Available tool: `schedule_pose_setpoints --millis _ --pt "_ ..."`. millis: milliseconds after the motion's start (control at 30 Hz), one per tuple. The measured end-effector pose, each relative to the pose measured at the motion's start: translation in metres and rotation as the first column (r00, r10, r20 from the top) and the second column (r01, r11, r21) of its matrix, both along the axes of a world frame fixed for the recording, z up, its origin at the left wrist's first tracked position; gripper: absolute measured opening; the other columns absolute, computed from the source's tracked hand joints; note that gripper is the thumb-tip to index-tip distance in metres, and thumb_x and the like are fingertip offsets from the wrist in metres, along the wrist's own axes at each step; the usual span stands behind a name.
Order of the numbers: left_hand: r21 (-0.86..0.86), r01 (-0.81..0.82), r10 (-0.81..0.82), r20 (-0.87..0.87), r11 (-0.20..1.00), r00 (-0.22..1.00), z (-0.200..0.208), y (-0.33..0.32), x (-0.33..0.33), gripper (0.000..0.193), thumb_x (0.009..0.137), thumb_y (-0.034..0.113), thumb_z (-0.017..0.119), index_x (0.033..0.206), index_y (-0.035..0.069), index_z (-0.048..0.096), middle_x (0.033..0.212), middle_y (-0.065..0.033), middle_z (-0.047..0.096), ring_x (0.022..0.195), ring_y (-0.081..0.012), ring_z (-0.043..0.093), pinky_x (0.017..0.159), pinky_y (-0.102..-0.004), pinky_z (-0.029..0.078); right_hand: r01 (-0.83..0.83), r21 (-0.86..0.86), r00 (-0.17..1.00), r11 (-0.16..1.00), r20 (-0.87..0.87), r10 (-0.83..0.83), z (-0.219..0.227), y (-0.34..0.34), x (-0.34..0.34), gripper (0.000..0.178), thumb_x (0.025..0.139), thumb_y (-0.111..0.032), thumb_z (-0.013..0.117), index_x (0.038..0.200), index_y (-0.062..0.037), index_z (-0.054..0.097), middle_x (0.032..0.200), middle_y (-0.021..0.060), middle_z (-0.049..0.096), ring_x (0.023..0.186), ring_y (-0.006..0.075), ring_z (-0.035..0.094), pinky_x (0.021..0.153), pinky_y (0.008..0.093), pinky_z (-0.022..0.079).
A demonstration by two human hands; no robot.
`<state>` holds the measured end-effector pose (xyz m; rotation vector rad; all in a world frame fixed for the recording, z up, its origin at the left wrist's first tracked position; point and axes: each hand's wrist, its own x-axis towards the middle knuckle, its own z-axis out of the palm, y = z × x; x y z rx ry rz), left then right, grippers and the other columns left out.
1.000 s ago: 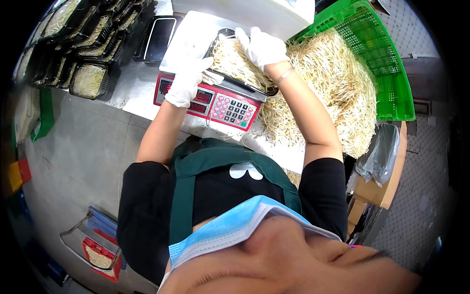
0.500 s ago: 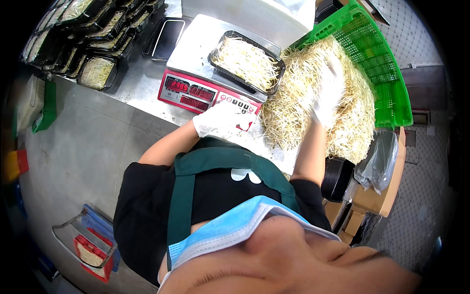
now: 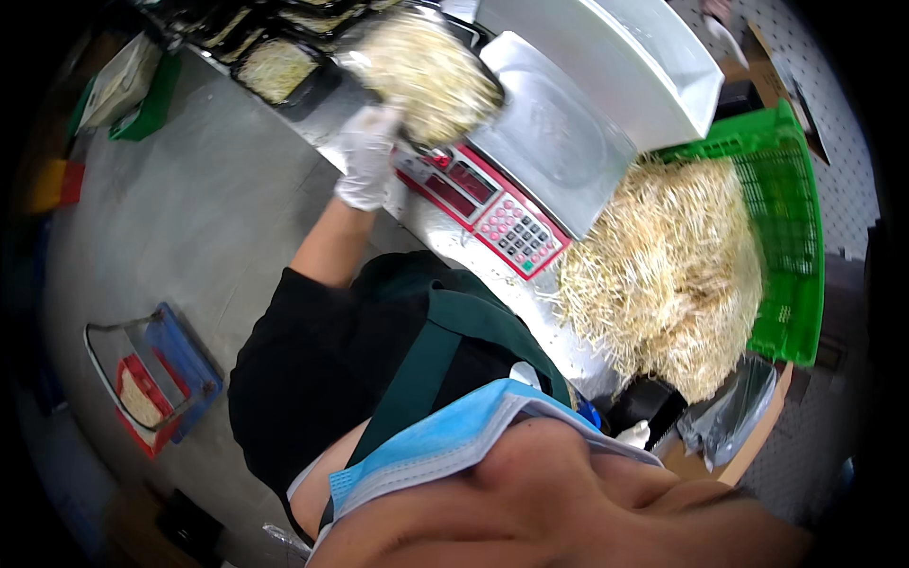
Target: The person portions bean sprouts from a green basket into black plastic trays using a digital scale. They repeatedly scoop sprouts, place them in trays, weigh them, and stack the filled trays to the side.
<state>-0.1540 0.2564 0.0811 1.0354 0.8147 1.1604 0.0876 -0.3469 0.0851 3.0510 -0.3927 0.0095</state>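
White-gloved left hand (image 3: 371,142) is closed on the sprout tray (image 3: 494,91) above the near edge of the tabletop (image 3: 573,348), and should carry it level; the right hand's (image 3: 635,434) grip cannot be told.

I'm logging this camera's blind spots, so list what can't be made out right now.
All in the head view:
Right hand: mostly hidden by the blue face mask; its grip can't be told.
Held tray of sprouts: motion blur smears the strands.
Left hand: some fingers hidden by that tray.
Scale displays: too blurred to read.
Trays at top left: cut off by the upper edge.
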Motion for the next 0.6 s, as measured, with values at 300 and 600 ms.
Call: schedule_pose_setpoints --millis 300,600 --pt "-0.128 -0.236 0.241 0.025 0.963 0.97 -0.048 0.184 -0.189 0.017 0.083 0.006 0.064 0.096 -0.004 0.059 0.074 -0.0092 0.063 0.049 -0.0161 0.056 0.047 -0.0266 0.05 -0.38 0.246 0.798 0.892 0.575 0.181 0.067 0.067 0.041 0.038 0.088 -0.029 0.064 0.11 0.002 0.064 0.111 0.0145 0.066 0.098 0.0249 0.063 0.088 0.0324 0.048" --pt "-0.05 -0.463 0.442 -0.221 0.885 0.869 -0.032 0.075 -0.148 0.041 0.092 0.036 0.056 0.111 0.0 0.06 0.097 -0.0075 0.064 0.065 -0.0082 0.051 0.053 -0.023 0.04 -0.988 0.151 0.017 -0.022 0.252 0.967 0.059 0.364 0.011 0.035 0.077 -0.012 0.062 0.112 -0.0108 0.064 0.075 0.0116 0.061 0.073 0.0278 0.061 0.065 0.0386 0.048"
